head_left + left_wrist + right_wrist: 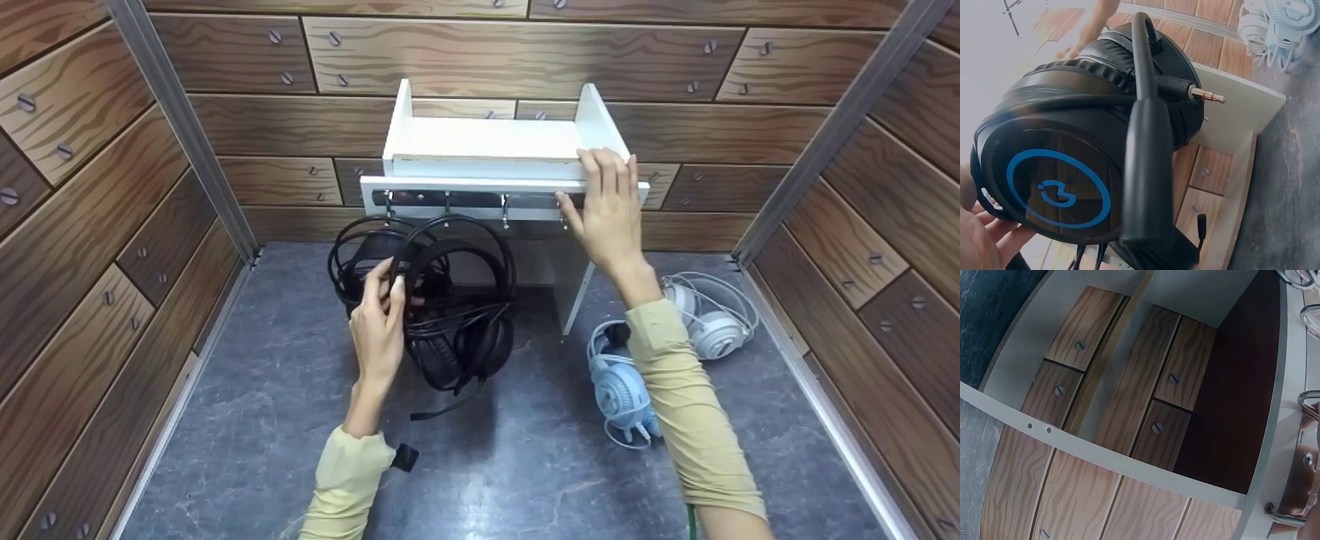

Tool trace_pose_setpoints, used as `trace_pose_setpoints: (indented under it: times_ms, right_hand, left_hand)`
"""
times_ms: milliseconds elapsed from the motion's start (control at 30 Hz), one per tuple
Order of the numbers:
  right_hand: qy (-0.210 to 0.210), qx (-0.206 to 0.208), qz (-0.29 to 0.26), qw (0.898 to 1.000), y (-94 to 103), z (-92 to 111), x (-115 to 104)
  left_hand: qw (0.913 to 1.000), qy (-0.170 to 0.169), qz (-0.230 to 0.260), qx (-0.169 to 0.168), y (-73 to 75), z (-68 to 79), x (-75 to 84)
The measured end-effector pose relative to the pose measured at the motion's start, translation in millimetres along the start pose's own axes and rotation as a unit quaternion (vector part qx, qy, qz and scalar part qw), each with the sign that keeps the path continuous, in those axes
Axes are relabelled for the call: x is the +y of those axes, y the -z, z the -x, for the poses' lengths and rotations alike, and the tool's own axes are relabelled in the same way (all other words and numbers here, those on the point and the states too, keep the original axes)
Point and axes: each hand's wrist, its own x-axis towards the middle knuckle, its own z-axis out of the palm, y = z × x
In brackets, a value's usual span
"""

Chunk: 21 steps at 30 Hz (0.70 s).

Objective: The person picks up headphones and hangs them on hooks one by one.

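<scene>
Two black headsets hang close together below the hook rail (472,199) in the head view. My left hand (379,326) grips the left black headset (367,259) by its side. In the left wrist view, a black earcup (1058,180) bears a blue ring logo, with a microphone boom in front and my left fingers (1010,242) under its edge. The right black headset (487,345) has its band top just under the hooks; whether it rests on one is unclear. My right hand (611,214) rests with straight fingers over the right end of the white shelf (487,139), thumb by the last hook.
A light blue headset (621,394) and a white headset (716,334) lie on the grey floor (525,457), right of the shelf's side panel (574,285). Wood-patterned walls (525,56) enclose the space. A metal hook (1289,520) juts from the rail in the right wrist view.
</scene>
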Motion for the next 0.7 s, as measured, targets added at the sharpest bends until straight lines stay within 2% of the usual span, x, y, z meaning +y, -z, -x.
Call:
trace_pose_setpoints:
  times_ms: [167,300,400,533,700]
  right_hand:
    - [0.001,0.002,0.001,1.000,-0.8,0.8,-0.1]
    - [0.002,0.003,0.005,1.000,-0.5,1.1,-0.7]
    - [-0.001,0.000,0.004,1.000,-0.6,1.8,-1.6]
    - [-0.001,0.000,0.003,1.000,-0.7,2.0,-1.6]
    - [0.003,0.004,0.005,1.000,0.0,0.7,-0.1]
  left_hand:
    - [0.9998,-0.017,0.001,0.007,-6.2,-1.8,-5.1]
    - [0.9992,-0.034,-0.019,0.012,-11.6,-4.7,-11.1]
    - [0.9990,-0.036,-0.021,0.014,-14.2,-5.1,-16.7]
    - [0.9997,-0.022,0.011,0.009,-15.8,-4.7,-22.2]
    - [0.9974,0.003,0.070,-0.014,-15.9,-2.8,-24.1]
